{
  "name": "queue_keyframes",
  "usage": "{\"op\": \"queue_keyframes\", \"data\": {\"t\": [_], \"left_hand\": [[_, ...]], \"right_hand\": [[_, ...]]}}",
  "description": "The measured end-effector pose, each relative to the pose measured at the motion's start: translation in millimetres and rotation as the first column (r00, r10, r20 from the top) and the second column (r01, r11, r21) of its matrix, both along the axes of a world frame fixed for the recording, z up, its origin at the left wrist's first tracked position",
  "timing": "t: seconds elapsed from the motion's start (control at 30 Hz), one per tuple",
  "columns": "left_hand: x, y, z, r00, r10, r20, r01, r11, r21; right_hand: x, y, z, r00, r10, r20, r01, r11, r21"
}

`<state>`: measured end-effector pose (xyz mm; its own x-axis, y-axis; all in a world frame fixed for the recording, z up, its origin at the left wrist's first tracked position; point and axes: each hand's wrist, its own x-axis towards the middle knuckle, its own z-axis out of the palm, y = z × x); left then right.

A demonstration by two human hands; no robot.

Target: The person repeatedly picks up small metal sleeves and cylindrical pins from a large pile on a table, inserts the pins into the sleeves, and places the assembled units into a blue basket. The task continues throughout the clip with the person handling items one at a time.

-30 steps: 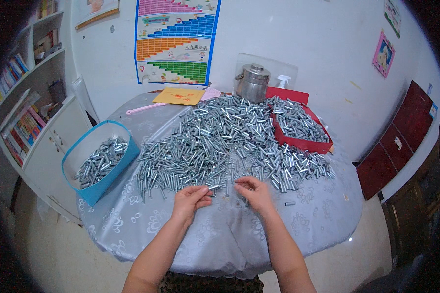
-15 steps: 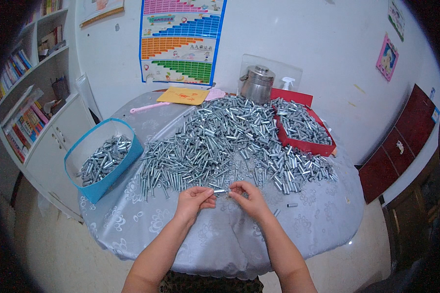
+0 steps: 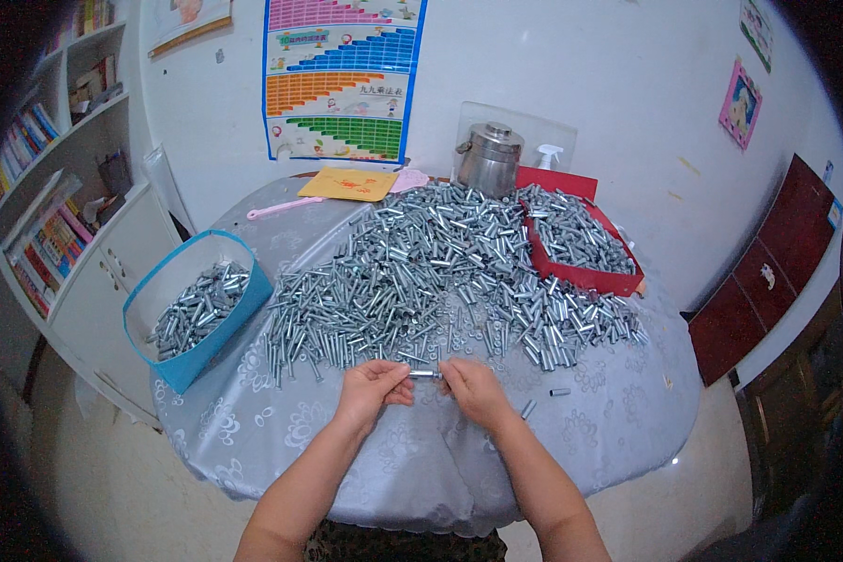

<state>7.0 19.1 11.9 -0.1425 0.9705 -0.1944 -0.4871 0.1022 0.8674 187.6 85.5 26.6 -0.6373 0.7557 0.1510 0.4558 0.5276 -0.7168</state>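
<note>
Above the near edge of the pile, my left hand [image 3: 375,386] pinches one end of a short shiny metal sleeve anchor bolt [image 3: 423,374], held level. My right hand [image 3: 476,386] is closed at its other end, thumb and finger pressed together there; any small part between those fingertips is too small to make out. Just beyond both hands spreads a big pile of silvery bolts and sleeves [image 3: 403,253]. Small nuts or washers [image 3: 475,332] lie scattered at its near side. One loose sleeve [image 3: 559,391] rests right of my right hand, with another [image 3: 528,409] close to my wrist.
On the left stands a blue fabric bin [image 3: 217,328] partly filled with metal sleeves. A red box [image 3: 590,282] full of sleeves sits at the right. Behind the pile are a steel pot [image 3: 490,164], a yellow envelope [image 3: 351,184] and a pink-handled item [image 3: 286,207]. A silver patterned cloth [image 3: 393,468] covers the table.
My right hand has come in against the right end of the bolt, its fingers now closed together. The bolt lies more level, while my left hand has stayed nearly in place.
</note>
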Motion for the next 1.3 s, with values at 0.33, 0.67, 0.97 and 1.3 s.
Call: {"op": "queue_keyframes", "data": {"t": [0.33, 0.67, 0.97, 1.3], "left_hand": [[-2, 4, -5, 0.989, 0.104, 0.109, -0.107, 0.994, 0.026], [-3, 3, -5, 0.986, 0.135, 0.099, -0.138, 0.990, 0.025], [-7, 6, 0, 0.961, 0.271, 0.055, -0.275, 0.956, 0.105], [-83, -21, 27, 0.436, 0.724, -0.534, -0.539, 0.686, 0.490]], "right_hand": [[-2, -1, -16, 0.929, -0.132, -0.347, 0.009, 0.942, -0.335], [-6, -5, -4, 0.895, -0.129, -0.426, -0.060, 0.913, -0.404], [3, 9, -16, 0.838, -0.270, -0.475, 0.071, 0.916, -0.396], [4, 3, -18, 0.996, -0.086, -0.020, 0.086, 0.881, 0.465]]}}
